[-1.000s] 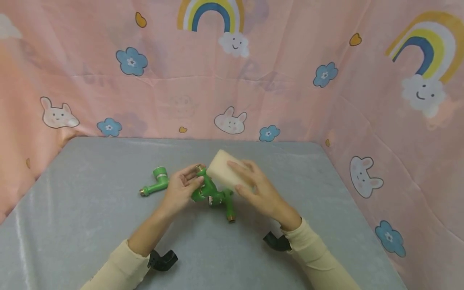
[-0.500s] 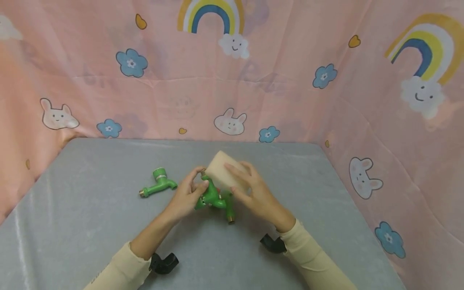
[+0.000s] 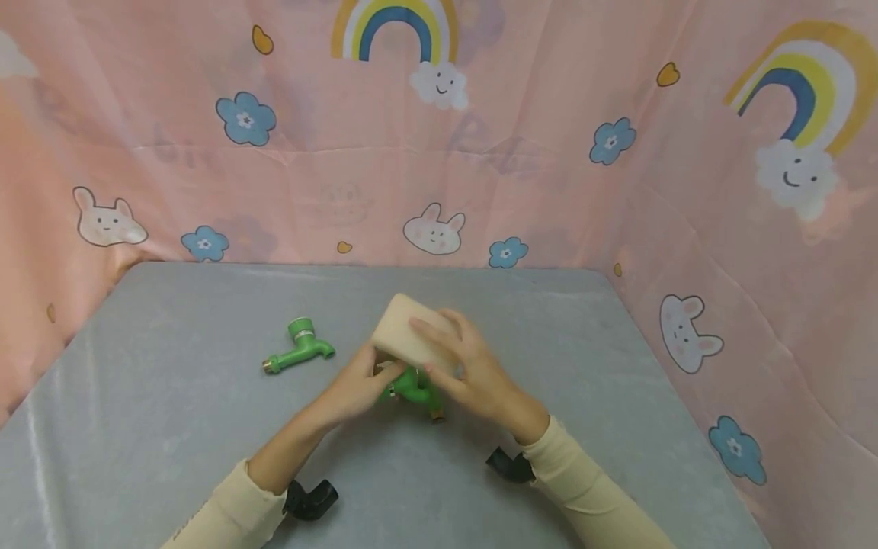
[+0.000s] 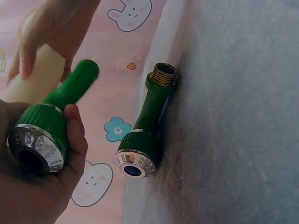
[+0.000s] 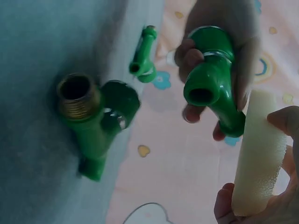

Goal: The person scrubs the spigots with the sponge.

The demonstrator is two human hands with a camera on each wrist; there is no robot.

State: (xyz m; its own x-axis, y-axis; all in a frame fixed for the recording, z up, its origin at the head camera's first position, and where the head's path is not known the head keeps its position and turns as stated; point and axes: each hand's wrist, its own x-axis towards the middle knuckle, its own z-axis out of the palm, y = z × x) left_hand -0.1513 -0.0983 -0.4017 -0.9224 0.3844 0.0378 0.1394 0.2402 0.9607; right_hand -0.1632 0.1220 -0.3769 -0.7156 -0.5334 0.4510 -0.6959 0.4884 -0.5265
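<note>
My left hand point(image 3: 353, 387) grips a green faucet point(image 4: 46, 116) by its ribbed, silver-ringed knob. That faucet is largely covered by the sponge in the head view; its spout opening faces the right wrist camera. A cream sponge block point(image 3: 405, 332) is held between the thumb and fingers of my right hand point(image 3: 485, 374). The sponge sits right at the end of the held faucet point(image 5: 212, 70), and I cannot tell whether they touch. Beneath both hands, a second green faucet point(image 5: 88, 135) lies on the table, brass threaded end facing near right.
A third green faucet point(image 3: 299, 351) lies to the left, its brass end pointing left. The grey cloth-covered table point(image 3: 171, 396) ends at a pink patterned curtain point(image 3: 309, 175) behind and at the sides. Black mounts point(image 3: 310, 499) are attached at both wrists.
The sponge and my right hand have moved left and slightly down, over the held faucet. My left hand has shifted slightly rightward and lower, uncovering the spout of the left faucet.
</note>
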